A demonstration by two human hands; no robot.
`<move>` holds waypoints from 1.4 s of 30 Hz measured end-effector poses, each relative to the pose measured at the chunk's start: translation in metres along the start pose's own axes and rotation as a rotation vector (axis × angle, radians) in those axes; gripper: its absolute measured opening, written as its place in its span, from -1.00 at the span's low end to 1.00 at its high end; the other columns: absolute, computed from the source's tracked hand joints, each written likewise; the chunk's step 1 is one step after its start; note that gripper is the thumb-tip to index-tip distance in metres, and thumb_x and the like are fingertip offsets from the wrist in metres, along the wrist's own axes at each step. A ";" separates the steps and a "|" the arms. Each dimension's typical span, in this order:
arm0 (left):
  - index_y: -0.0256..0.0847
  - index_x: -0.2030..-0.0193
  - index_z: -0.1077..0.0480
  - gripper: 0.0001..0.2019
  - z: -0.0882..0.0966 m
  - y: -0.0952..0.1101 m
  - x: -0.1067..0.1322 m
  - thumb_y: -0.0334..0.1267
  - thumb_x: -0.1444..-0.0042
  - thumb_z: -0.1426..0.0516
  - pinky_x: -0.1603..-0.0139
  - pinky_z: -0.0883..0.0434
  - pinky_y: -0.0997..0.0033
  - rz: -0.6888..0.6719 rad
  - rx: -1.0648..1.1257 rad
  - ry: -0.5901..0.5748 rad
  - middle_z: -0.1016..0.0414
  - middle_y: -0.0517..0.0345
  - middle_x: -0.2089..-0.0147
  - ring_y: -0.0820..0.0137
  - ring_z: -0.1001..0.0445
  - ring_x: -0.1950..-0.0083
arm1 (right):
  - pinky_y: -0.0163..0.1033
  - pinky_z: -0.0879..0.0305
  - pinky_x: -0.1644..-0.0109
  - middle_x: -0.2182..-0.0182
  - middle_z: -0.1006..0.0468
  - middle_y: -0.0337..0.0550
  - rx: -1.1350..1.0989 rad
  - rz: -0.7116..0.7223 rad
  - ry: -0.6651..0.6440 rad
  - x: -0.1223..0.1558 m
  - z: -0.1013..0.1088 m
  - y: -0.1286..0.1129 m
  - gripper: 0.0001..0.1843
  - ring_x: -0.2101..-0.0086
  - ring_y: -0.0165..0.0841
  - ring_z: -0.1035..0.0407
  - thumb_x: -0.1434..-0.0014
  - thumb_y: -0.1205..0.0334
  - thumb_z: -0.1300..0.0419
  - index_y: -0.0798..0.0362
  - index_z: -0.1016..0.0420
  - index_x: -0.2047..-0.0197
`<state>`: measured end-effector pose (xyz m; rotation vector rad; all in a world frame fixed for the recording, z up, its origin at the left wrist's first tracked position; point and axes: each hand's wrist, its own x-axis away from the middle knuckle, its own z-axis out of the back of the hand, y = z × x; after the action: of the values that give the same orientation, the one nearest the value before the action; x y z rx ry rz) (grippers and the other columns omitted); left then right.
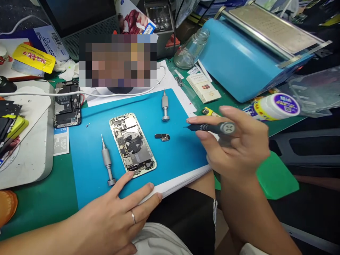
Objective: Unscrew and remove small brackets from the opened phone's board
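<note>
An opened phone (140, 156) lies on the blue mat (180, 156), its boards and inner parts bare. My left hand (124, 209) has its fingers spread, the index fingertip on the phone's lower edge and the others at the mat's front edge. In my right hand (233, 141) is a dark precision screwdriver (209, 128), pinched between thumb and fingers above the mat's right side, its tip pointing left. A small dark metal phone part (162, 137) rests right of the phone. One silver screwdriver (106, 161) lies left of the phone, another silver screwdriver (165, 105) beyond it.
Tiny screws (88, 125) sit on the mat's left. Another opened phone (67, 106) lies beyond its left edge, under a white cable (106, 95). A glass jar (192, 47), a blue machine (239, 60) and a white bottle (276, 106) stand at the back right.
</note>
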<state>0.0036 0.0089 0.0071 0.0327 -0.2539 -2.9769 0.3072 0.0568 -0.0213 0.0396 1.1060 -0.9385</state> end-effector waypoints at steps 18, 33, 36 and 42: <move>0.09 -0.15 -0.56 -0.58 -0.001 0.003 -0.002 0.16 -0.35 -0.06 -0.41 -0.11 0.03 0.025 -0.055 0.044 -0.27 0.35 -0.47 0.21 -0.03 -0.54 | -0.02 -0.62 -0.01 0.12 -0.68 -0.20 -0.096 -0.101 0.137 -0.001 -0.008 -0.003 -0.46 0.17 -0.20 -0.64 -0.17 0.48 -0.35 -0.14 -0.51 -0.17; 0.04 -0.20 -0.52 -0.52 -0.002 -0.003 -0.002 0.22 -0.33 -0.07 -0.34 -0.17 0.08 0.017 -0.150 0.092 -0.29 0.35 -0.46 0.22 -0.05 -0.51 | 0.13 -0.42 -0.32 -0.24 -0.50 0.02 0.138 0.241 -0.557 -0.035 -0.004 0.076 -0.61 -0.28 -0.19 -0.34 -0.35 0.53 -0.04 0.01 -0.55 -0.09; 0.05 -0.18 -0.53 -0.52 0.000 -0.002 -0.002 0.23 -0.33 -0.07 -0.33 -0.20 0.11 0.026 -0.148 0.087 -0.29 0.37 -0.46 0.24 -0.06 -0.51 | 0.13 -0.44 -0.29 -0.21 -0.53 0.01 0.162 0.240 -0.528 -0.036 -0.003 0.069 -0.62 -0.24 -0.18 -0.39 -0.37 0.49 -0.05 -0.02 -0.53 -0.11; -0.01 -0.21 -0.51 -0.51 0.005 -0.001 0.000 0.18 -0.38 -0.02 -0.37 -0.17 0.15 0.010 -0.125 0.070 -0.28 0.30 -0.47 0.24 -0.11 -0.50 | -0.08 -0.51 -0.05 -0.03 -0.60 0.00 0.341 0.315 -0.607 -0.063 -0.009 0.056 -0.62 -0.01 -0.21 -0.51 -0.37 0.50 0.00 0.06 -0.50 -0.10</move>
<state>0.0029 0.0111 0.0118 0.1206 -0.0590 -2.9684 0.3300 0.1356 0.0008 0.1901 0.3577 -0.7694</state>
